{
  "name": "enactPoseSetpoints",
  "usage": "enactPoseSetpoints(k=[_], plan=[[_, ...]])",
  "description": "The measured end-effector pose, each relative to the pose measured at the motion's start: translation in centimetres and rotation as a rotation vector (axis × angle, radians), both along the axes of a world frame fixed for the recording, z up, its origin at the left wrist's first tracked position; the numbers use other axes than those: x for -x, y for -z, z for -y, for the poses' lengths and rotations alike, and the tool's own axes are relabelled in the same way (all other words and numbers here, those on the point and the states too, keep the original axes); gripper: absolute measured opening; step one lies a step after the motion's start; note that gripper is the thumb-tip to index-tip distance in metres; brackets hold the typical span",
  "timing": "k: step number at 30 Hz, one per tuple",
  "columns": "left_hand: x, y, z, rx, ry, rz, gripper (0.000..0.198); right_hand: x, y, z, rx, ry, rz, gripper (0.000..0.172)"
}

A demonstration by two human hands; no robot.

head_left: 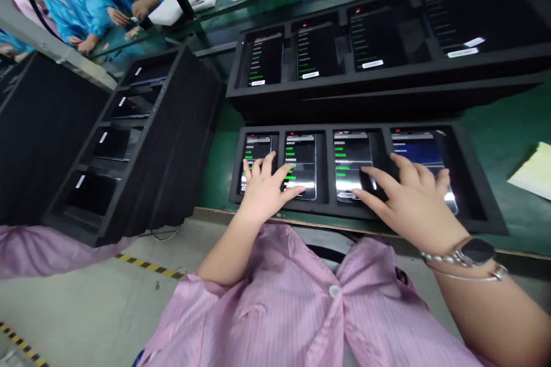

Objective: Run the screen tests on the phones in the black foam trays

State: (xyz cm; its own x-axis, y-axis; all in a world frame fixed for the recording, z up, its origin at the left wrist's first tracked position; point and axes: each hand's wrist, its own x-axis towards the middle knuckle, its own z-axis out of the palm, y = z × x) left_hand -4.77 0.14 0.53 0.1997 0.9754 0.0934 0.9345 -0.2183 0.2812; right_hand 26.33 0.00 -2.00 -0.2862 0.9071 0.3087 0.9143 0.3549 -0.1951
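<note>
Several smartphones lie in the compartments of a black foam tray [321, 157] at the table's near edge. My left hand [263, 186] is spread over the two leftmost ones, the first phone [258, 146] and the second phone [307, 155]. Over the right half of the tray, my right hand [413, 195] has its fingers apart, between the third phone [350, 152] and the rightmost phone [419, 146]. Green and white text lines show on the three left screens; the rightmost is bluish. Whether the fingertips touch the glass, I cannot tell.
Behind stands another black foam tray [297, 92] with lit phones. Stacked foam trays [172, 143] with dark phones rise at the left. A pale yellow paper pad [536, 172] lies at the right. Co-workers in blue [80, 6] handle small parts across the bench.
</note>
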Motion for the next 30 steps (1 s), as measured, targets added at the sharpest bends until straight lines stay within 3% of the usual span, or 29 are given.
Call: enactPoseSetpoints(k=[5, 11, 15, 25, 30], plan=[[-0.1, -0.3, -1.5, -0.027, 0.012, 0.071, 0.058, 0.4, -0.4, -1.3, 0.001, 0.034, -0.061, 0.059], [0.0, -0.2, 1.0, -0.176, 0.033, 0.028, 0.065, 2.2, -1.6, 1.6, -0.040, -0.065, -0.107, 0.060], [0.0, 0.8, 1.7, -0.245, -0.014, 0.010, 0.055, 3.1, -1.2, 2.3, -0.031, -0.043, -0.080, 0.063], [-0.3, 0.6, 1.4, -0.166, 0.003, 0.005, 0.048, 3.2, -1.0, 1.8, 0.031, -0.040, -0.051, 0.075], [2.4, -0.5, 2.3, -0.285, -0.085, 0.079, 0.061, 3.3, -1.2, 1.8, 0.013, -0.037, -0.022, 0.077]])
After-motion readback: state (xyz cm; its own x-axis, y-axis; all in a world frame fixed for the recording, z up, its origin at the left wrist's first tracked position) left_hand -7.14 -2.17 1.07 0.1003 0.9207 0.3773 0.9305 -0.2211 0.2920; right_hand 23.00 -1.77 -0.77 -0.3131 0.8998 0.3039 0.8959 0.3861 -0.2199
